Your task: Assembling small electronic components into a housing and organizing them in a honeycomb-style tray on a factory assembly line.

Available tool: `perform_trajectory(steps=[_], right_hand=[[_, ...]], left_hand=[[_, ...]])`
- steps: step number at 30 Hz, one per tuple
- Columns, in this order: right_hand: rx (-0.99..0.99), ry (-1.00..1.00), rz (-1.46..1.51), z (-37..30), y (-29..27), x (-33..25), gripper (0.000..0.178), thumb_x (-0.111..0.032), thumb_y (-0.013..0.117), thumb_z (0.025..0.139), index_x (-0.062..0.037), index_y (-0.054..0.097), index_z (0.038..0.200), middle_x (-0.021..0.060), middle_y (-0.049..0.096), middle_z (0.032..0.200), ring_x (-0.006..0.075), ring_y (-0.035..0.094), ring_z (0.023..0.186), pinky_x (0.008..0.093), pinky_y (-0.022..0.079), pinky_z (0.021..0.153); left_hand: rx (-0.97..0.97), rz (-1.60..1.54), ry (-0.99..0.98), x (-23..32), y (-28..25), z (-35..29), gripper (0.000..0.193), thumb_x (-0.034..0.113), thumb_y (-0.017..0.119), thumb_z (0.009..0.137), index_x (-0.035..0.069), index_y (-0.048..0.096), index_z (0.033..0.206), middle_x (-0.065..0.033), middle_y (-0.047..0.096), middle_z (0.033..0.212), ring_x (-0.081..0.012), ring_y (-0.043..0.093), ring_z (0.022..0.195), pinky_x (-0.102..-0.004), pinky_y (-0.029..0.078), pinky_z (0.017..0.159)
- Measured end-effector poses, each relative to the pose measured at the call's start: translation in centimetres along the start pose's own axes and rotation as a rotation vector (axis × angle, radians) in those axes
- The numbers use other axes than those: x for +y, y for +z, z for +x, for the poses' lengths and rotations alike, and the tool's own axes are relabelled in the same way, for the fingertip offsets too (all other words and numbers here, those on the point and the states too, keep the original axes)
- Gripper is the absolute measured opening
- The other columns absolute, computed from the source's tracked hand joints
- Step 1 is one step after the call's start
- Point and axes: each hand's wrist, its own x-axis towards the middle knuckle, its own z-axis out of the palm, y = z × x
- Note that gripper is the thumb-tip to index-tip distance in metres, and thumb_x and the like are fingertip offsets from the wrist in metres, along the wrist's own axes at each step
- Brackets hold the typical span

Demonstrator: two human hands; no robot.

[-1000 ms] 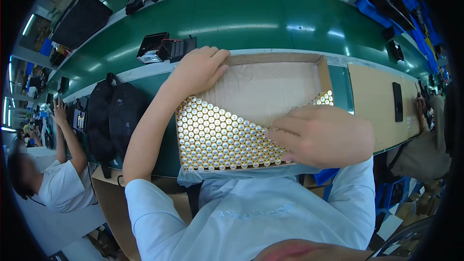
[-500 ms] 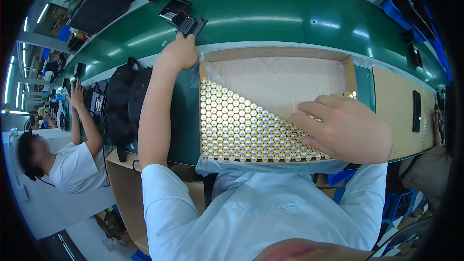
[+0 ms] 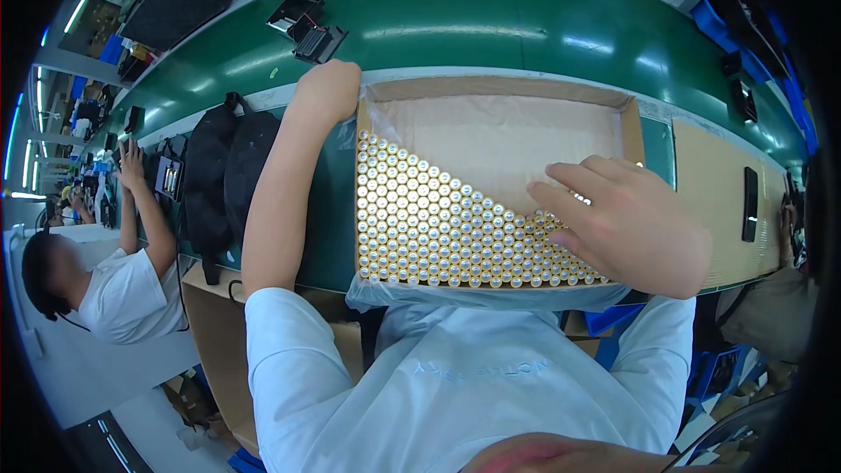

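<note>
- While the batteries (image 3: 420, 219) are stood in the near part of the box (image 3: 632, 127), the right hand (image 3: 618, 221) is curled over them; whether any are pinched cannot be told.
- Left of the box's far corner, the left hand (image 3: 331, 90) is put near a black slotted thing (image 3: 319, 45); its grip is hidden.
- Each battery should be found hard, light and slippery, best pinched around its top.

The middle was brightly lit, white tube lights (image 3: 76, 15) shone at the upper left, pale glare lay on the green worktop (image 3: 420, 0) at the top, metal cells (image 3: 412, 210) glinted near the centre, and straight edges bent toward the dark corners.
</note>
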Motion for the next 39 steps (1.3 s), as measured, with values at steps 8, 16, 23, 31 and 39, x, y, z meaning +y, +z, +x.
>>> perform_trajectory(steps=[8,16,23,31,39], right_hand=[[0.041,-0.046,0.000,0.3,0.0,-0.3,0.035,-0.018,0.072,0.083,-0.0086,0.059,0.114,0.0071,0.061,0.102,0.0243,0.062,0.088,0.0348,0.050,0.080],[-0.010,-0.048,0.206,0.7,1.2,4.7,0.044,-0.016,0.076,0.079,-0.0052,0.062,0.119,0.0088,0.066,0.112,0.0285,0.064,0.097,0.0366,0.050,0.087],[-0.189,-0.086,0.373,1.4,2.0,11.0,0.058,-0.025,0.086,0.068,0.0005,0.066,0.115,0.0125,0.070,0.110,0.0335,0.065,0.095,0.0411,0.050,0.087],[-0.398,-0.109,0.472,1.8,5.7,10.9,0.053,-0.027,0.089,0.066,-0.0021,0.071,0.109,0.0081,0.073,0.102,0.0289,0.067,0.091,0.0380,0.052,0.082],[-0.474,-0.086,0.515,1.4,5.8,10.0,0.048,-0.022,0.089,0.065,0.0011,0.071,0.103,0.0102,0.073,0.096,0.0331,0.066,0.085,0.0383,0.050,0.084]], left_hand=[[0.067,0.003,-0.021,0.3,0.8,0.2,0.018,0.002,0.062,0.078,-0.003,0.075,0.090,-0.0195,0.075,0.091,-0.0394,0.072,0.081,-0.0458,0.058,0.070],[0.050,-0.021,-0.008,0.8,0.6,0.2,0.018,0.000,0.062,0.077,-0.003,0.068,0.093,-0.0217,0.073,0.094,-0.0430,0.069,0.086,-0.0489,0.057,0.077],[0.114,0.008,0.054,-2.3,4.3,1.9,0.018,0.000,0.057,0.082,-0.005,0.067,0.096,-0.0242,0.071,0.097,-0.0443,0.069,0.089,-0.0505,0.055,0.079],[0.213,0.022,0.108,-3.7,5.2,2.3,0.023,0.003,0.056,0.087,-0.005,0.061,0.107,-0.0244,0.069,0.104,-0.0428,0.066,0.098,-0.0484,0.053,0.086],[0.199,0.006,0.102,-4.4,5.8,2.5,0.023,0.006,0.054,0.090,-0.005,0.059,0.110,-0.0243,0.067,0.107,-0.0421,0.065,0.099,-0.0481,0.052,0.088]])
